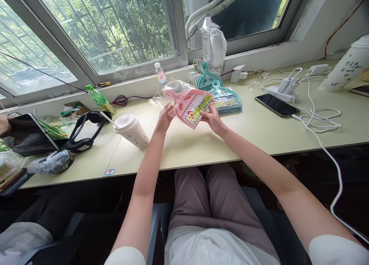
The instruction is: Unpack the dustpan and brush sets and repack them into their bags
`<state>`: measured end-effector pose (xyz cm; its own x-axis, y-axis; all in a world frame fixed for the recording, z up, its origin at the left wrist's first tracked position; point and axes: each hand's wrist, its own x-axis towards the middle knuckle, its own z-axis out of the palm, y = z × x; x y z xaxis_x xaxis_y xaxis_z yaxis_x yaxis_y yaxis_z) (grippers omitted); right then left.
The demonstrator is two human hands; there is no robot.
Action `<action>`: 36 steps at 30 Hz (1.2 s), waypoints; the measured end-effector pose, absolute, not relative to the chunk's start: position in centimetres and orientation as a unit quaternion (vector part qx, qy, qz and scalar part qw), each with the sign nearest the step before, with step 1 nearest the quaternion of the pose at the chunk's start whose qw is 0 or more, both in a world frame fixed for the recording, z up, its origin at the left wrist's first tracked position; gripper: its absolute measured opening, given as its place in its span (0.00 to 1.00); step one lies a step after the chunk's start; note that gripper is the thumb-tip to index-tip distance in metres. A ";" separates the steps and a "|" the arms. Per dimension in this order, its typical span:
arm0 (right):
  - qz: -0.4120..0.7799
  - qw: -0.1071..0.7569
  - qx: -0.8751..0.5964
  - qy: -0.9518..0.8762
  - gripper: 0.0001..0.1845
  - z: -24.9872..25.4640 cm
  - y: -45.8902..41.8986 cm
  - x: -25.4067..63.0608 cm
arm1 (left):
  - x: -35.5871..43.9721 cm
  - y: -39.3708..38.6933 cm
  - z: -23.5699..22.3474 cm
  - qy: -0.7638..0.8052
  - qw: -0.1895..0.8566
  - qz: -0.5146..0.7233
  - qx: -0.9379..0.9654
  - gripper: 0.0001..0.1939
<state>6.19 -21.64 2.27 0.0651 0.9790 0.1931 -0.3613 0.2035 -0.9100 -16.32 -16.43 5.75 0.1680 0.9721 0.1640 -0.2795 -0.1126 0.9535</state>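
Between my two hands is a pink dustpan and brush set point(188, 105) in a clear plastic bag, held above the table and tilted. A yellow-green label crosses its white bristles. My left hand point(165, 119) grips the left side of the bag, near the handle end. On the other side, the fingers of my right hand point(212, 119) close on the lower right edge by the label. Just behind it lie bagged teal dustpan sets point(227, 101), stacked flat. Farther back, more dustpans point(206, 76) in teal, green and pink stand together.
A white paper cup point(132, 130) with a straw stands left of my hands. Beyond it are a green bottle point(99, 97), a black headset point(88, 132) and a tablet point(31, 132) touched by another person's hand. On the right, a phone point(276, 105) lies beside a power strip point(281, 92) and white cables.
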 end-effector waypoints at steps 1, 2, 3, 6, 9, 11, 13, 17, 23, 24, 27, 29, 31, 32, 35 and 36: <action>0.526 0.638 -0.351 -0.440 0.24 2.3 -21.6 6.2 | -15.9 -16.6 5.7 0.328 0.583 0.535 0.516 0.28; 0.525 0.636 -0.354 -0.441 0.24 2.3 -21.7 6.1 | -15.6 -16.8 5.6 0.312 0.596 0.520 0.526 0.28; 0.523 0.636 -0.358 -0.440 0.24 2.4 -21.7 6.1 | -15.3 -16.9 5.5 0.297 0.609 0.505 0.535 0.29; 0.510 0.643 -0.375 -0.431 0.24 2.6 -21.8 6.0 | -14.9 -17.2 4.9 0.285 0.636 0.467 0.545 0.27; 0.500 0.653 -0.376 -0.427 0.23 2.7 -21.8 6.0 | -14.7 -17.3 4.4 0.290 0.656 0.434 0.546 0.24; 0.497 0.651 -0.378 -0.431 0.24 2.7 -21.9 6.0 | -14.5 -17.3 4.1 0.290 0.665 0.419 0.546 0.22; 0.496 0.645 -0.382 -0.438 0.25 2.8 -22.0 6.0 | -14.3 -17.4 3.8 0.296 0.667 0.412 0.546 0.22; 0.493 0.639 -0.388 -0.446 0.25 3.0 -22.1 5.9 | -13.9 -17.5 3.5 0.317 0.665 0.384 0.556 0.24; 0.477 0.655 -0.387 -0.441 0.26 3.3 -22.6 5.8 | -13.7 -17.4 2.7 0.281 0.683 0.321 0.592 0.31; 0.472 0.655 -0.389 -0.444 0.26 3.4 -22.7 5.8 | -13.7 -17.4 2.6 0.273 0.684 0.321 0.596 0.33; 0.466 0.649 -0.397 -0.451 0.27 3.6 -22.9 5.7 | -13.5 -17.3 2.6 0.270 0.657 0.380 0.592 0.35; 0.468 0.646 -0.397 -0.453 0.29 3.6 -22.9 5.6 | -13.1 -17.4 2.7 0.268 0.635 0.432 0.581 0.36; 0.469 0.646 -0.397 -0.454 0.29 3.6 -22.9 5.6 | -12.5 -17.8 2.8 0.263 0.631 0.459 0.568 0.36; 0.466 0.647 -0.398 -0.454 0.30 3.5 -22.8 5.6 | -12.1 -18.0 2.9 0.264 0.634 0.463 0.561 0.35; 0.446 0.664 -0.403 -0.446 0.29 3.3 -22.6 5.6 | -11.0 -18.6 2.6 0.273 0.652 0.447 0.549 0.33; 0.438 0.670 -0.404 -0.443 0.30 3.3 -22.5 5.7 | -10.7 -18.8 2.5 0.276 0.657 0.438 0.548 0.33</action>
<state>5.66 -22.53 3.29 0.2237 0.9449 0.2390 -0.2301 0.2894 -0.9291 -10.71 -18.77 2.47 0.4646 0.8778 0.1169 -0.2723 0.0160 0.9621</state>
